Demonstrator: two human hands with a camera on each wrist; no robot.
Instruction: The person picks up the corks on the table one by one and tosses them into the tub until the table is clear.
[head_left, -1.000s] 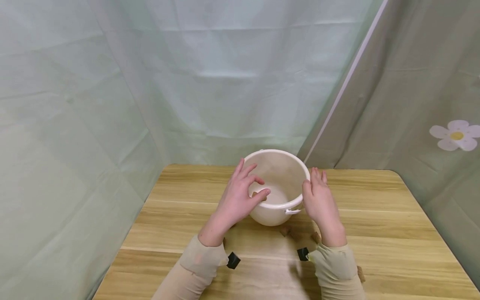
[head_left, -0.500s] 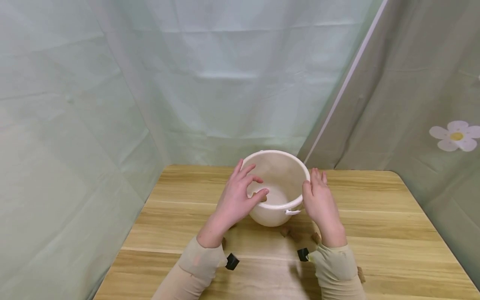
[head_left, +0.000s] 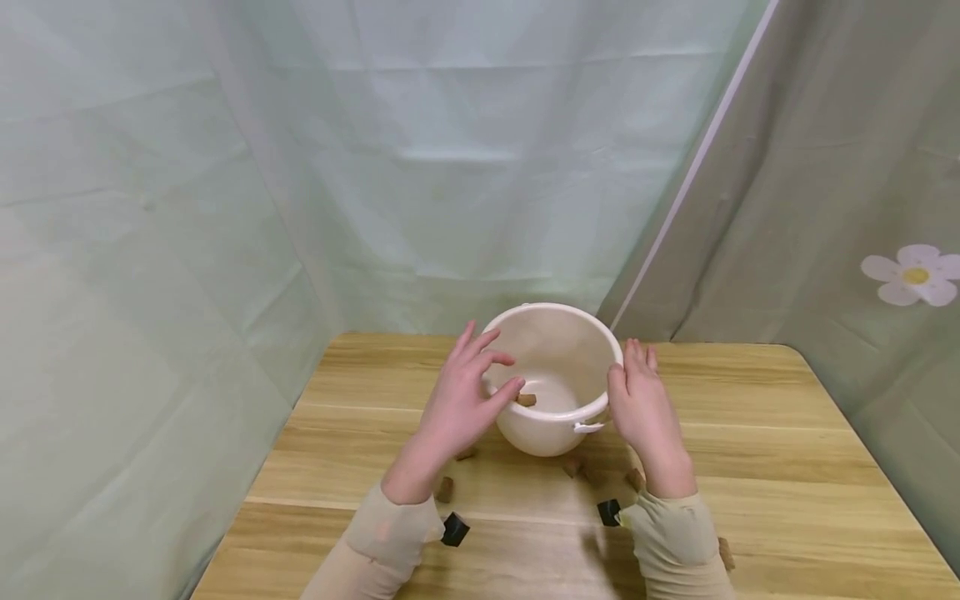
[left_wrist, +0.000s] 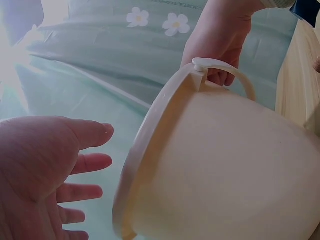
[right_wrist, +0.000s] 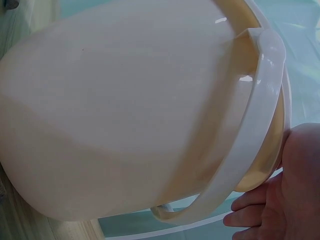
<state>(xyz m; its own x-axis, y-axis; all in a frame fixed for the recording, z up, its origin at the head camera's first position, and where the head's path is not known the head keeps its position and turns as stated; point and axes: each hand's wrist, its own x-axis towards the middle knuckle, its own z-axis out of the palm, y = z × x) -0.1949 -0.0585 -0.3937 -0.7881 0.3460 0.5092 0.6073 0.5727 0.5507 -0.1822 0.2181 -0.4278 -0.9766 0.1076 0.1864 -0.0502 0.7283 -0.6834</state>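
Note:
A cream plastic bucket (head_left: 543,433) with a white handle (right_wrist: 260,120) stands on the wooden table, its mouth facing up toward me. My right hand (head_left: 647,408) grips the bucket's rim on the right, thumb at the edge and the other fingers along the outside. Above the left part of the rim, my left hand (head_left: 459,404) hovers with its fingers spread and nothing between them; the left wrist view shows it apart from the bucket wall (left_wrist: 225,160). Inside the bucket lies a small brown block (head_left: 527,400), partly hidden by the near rim.
More small brown blocks lie on the wooden table (head_left: 787,467): one left of the bucket (head_left: 446,489), several in front of it, and another brown block (head_left: 725,553) beside the right sleeve. Pale green curtains (head_left: 480,167) hang behind the table.
My left hand has shifted left, away from the bucket's middle, uncovering more of the brown block inside. The right hand stays on the rim.

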